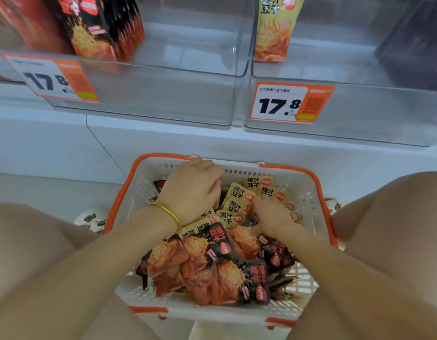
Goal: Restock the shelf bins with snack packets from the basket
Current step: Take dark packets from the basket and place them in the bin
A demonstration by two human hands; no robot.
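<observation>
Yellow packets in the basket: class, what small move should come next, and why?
Probably close both hands on a bunch of yellow packets and lift them. The left hand and right hand lie among them in the basket, and the clear bin holding one yellow pack looks almost bare.
</observation>
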